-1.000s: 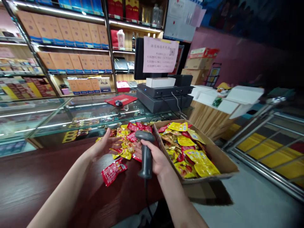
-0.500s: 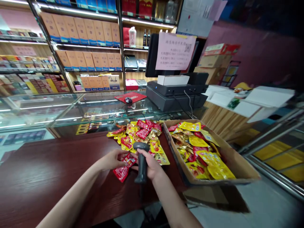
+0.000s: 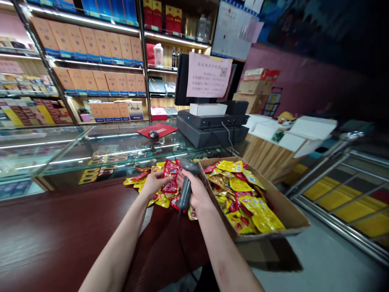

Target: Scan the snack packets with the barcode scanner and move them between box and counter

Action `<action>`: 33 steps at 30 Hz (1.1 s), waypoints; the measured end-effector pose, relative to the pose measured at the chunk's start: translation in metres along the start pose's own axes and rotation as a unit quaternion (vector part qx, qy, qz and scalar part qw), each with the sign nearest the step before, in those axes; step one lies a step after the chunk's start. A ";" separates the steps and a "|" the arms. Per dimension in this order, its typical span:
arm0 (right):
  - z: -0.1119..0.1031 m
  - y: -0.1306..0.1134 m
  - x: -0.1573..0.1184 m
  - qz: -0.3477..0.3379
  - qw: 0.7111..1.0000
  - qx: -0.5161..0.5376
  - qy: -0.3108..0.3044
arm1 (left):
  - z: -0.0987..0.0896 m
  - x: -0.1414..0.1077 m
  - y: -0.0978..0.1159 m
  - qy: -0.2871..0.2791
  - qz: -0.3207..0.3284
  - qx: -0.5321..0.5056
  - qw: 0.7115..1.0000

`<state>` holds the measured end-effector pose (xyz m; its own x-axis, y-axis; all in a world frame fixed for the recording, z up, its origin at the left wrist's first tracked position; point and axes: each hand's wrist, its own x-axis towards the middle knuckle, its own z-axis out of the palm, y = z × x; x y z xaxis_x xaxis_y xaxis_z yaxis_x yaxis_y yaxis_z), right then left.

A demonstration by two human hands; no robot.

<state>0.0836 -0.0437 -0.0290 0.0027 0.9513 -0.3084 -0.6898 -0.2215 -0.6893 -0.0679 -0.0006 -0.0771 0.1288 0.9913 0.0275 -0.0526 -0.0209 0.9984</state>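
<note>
My left hand [image 3: 154, 185] is closed on a red snack packet [image 3: 170, 177], held upright above the pile. My right hand [image 3: 193, 187] wraps round the handle of a dark grey barcode scanner [image 3: 185, 190], whose head is just right of the packet; its cable runs down toward me. Behind and below both hands lies a pile of yellow, red and gold snack packets [image 3: 163, 200], partly hidden by them. To the right stands an open cardboard box [image 3: 293, 221] with many similar packets [image 3: 252, 206] in it.
The brown tabletop [image 3: 67, 231] meets a glass display counter [image 3: 69, 140]. On the glass are a mouse [image 3: 154, 134] on a red mat [image 3: 167, 129] and a black cash drawer [image 3: 209, 134] under a monitor. A metal railing [image 3: 334, 215] stands at the right.
My left hand has lifted the red packet off the table, up and to the right over the pile. The scanner has tilted and risen beside it. The view has turned slightly right.
</note>
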 end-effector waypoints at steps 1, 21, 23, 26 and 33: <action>-0.003 0.000 0.000 -0.013 1.000 -0.013 0.004 | 0.003 0.005 -0.002 -0.002 0.005 -0.017 1.000; -0.010 0.007 -0.032 -0.077 0.956 -0.269 -0.089 | 0.007 0.014 0.001 0.039 0.092 -0.010 0.995; -0.011 0.009 -0.032 -0.078 0.954 -0.276 -0.090 | 0.006 0.014 0.002 0.033 0.090 -0.024 0.995; -0.011 0.011 -0.033 -0.086 0.953 -0.278 -0.085 | 0.005 0.015 0.002 0.029 0.088 -0.031 0.995; -0.009 0.012 -0.035 -0.091 0.948 -0.294 -0.082 | 0.006 0.014 0.005 0.023 0.086 -0.010 0.996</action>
<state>0.0821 -0.0814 -0.0325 -0.0639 0.9950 -0.0768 -0.1664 -0.0865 -0.9823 -0.0607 0.0119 -0.0715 0.0712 0.9780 0.1963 -0.0906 -0.1896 0.9777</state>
